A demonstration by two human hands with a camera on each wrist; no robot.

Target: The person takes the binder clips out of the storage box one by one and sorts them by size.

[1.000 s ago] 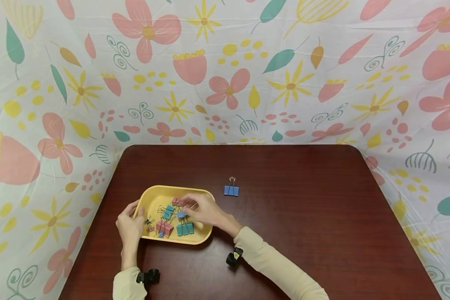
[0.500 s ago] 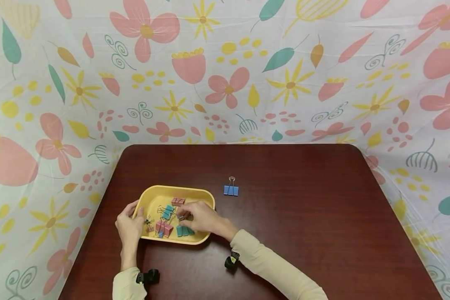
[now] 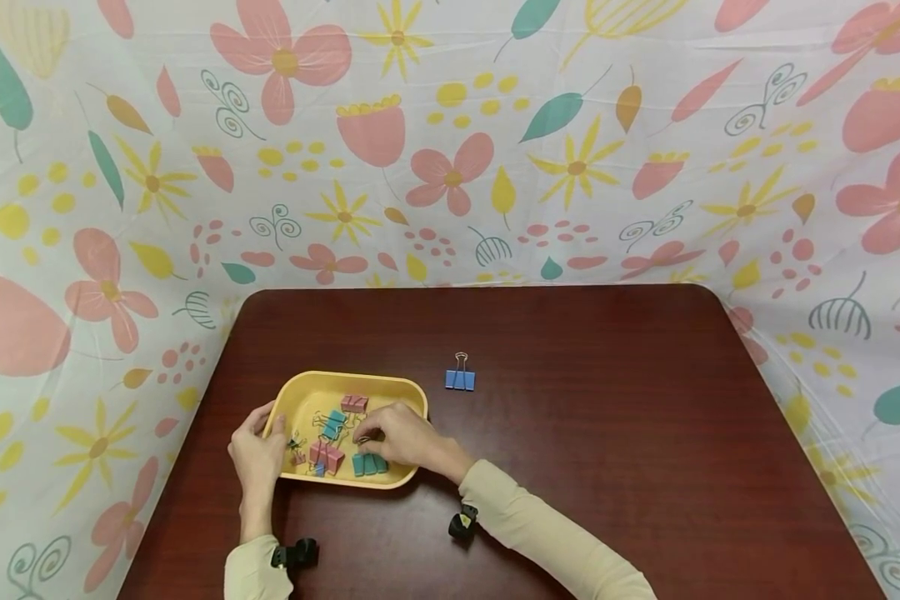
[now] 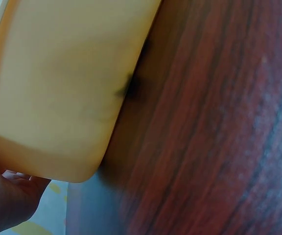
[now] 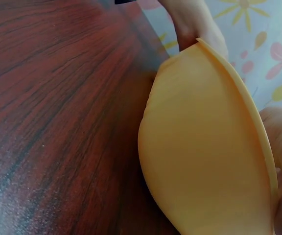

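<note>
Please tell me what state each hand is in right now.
Left hand: holding the tray.
Right hand: curled over the clips; whether it pinches one cannot be told.

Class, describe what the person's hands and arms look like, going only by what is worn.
Both the left hand and right hand are bare, with no gloves. Each arm wears a long, plain cream sleeve. A small black device sits near each cuff, one on the left and one on the right, the latter with a small yellow patch.

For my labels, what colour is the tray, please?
The tray is yellow, clearest in the head view.
</note>
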